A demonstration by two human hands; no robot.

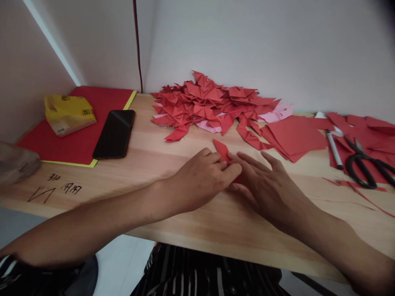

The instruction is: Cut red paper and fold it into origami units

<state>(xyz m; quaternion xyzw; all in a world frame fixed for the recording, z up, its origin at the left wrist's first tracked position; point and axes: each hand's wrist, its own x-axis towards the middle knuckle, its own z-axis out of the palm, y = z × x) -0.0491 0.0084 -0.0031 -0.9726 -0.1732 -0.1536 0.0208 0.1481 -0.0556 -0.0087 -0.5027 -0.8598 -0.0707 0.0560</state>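
Observation:
Near the middle of the wooden table, a small piece of folded red paper [220,149] shows between my two hands, one pointed corner sticking up and away from me. My left hand [205,176] is closed on its left side, fingers curled and thumb reaching across. From the right, my right hand [267,183] has its thumb and index fingertips at the same paper, while its other fingers are stretched out. Most of the paper is hidden by the fingers. Behind the hands lies a large heap of folded red paper pieces [203,100], with some pink paper [210,125] among them.
Flat red sheets [296,137] lie right of the heap. Beyond them are a white marker [334,150], black-handled scissors [361,164] and thin red strips [367,200]. At left, a black phone [114,133] and yellow packet [69,114] rest on red card [68,150]. A wall stands behind.

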